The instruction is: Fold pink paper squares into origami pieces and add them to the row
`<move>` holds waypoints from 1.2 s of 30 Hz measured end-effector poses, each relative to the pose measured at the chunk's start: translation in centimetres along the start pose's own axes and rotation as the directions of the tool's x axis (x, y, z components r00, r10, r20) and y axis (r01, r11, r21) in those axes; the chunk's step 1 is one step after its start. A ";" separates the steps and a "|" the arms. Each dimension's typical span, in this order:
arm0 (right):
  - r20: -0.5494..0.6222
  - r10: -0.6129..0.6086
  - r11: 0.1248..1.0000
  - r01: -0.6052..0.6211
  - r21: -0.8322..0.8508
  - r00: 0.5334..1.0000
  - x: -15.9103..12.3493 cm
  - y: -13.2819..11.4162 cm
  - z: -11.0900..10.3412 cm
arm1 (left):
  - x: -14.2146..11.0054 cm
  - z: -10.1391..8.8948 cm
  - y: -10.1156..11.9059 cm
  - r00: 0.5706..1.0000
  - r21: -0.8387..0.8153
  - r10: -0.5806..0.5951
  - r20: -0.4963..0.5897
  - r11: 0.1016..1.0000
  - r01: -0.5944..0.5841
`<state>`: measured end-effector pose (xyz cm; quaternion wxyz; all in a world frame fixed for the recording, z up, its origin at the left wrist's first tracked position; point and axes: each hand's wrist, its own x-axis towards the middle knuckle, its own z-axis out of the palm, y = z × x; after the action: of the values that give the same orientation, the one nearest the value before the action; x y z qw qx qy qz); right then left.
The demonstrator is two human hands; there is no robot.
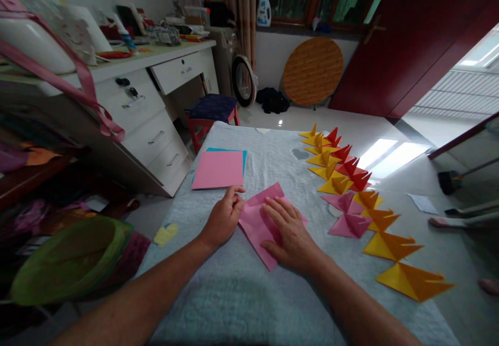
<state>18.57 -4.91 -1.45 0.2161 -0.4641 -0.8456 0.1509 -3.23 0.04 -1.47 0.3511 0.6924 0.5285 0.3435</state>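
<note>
A sheet of pink origami paper with crease lines lies turned at an angle on the cloth. My left hand pinches its left corner between thumb and fingers. Flat on the paper's right part, with fingers stretched out, rests my right hand, hiding some of that side. Beyond my left hand is a stack of square paper, pink on top with a blue edge showing behind.
Folded paper cranes stand in rows on the right: yellow ones, red ones and pink ones. A pale cloth covers the table. A green-rimmed basket and a white drawer desk are at the left, a stool behind.
</note>
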 end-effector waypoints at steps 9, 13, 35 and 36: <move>0.172 0.173 0.975 -0.144 -0.172 0.970 0.6 -0.7 0.3 | 0.3 -0.1 0.1 0.990 -0.032 0.142 0.003 0.989 -0.142; 0.119 0.191 0.971 -0.169 -0.171 0.974 0.7 -0.6 0.5 | 0.0 -0.5 0.0 0.997 0.060 0.083 0.005 0.995 -0.083; 0.024 -0.020 0.997 0.018 0.075 1.000 -0.5 -0.2 -1.5 | 0.6 -0.6 -1.0 0.986 -0.285 0.006 -0.165 0.957 -0.053; -0.010 -0.018 0.997 0.019 0.079 1.000 -0.3 -0.1 -1.3 | 0.4 -0.6 -0.8 0.985 -0.263 0.049 -0.166 0.960 -0.092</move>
<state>19.26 -5.16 -0.38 0.2395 -0.4479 -0.8423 0.1801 -4.07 0.69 -1.80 0.3867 0.6274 0.4777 0.4782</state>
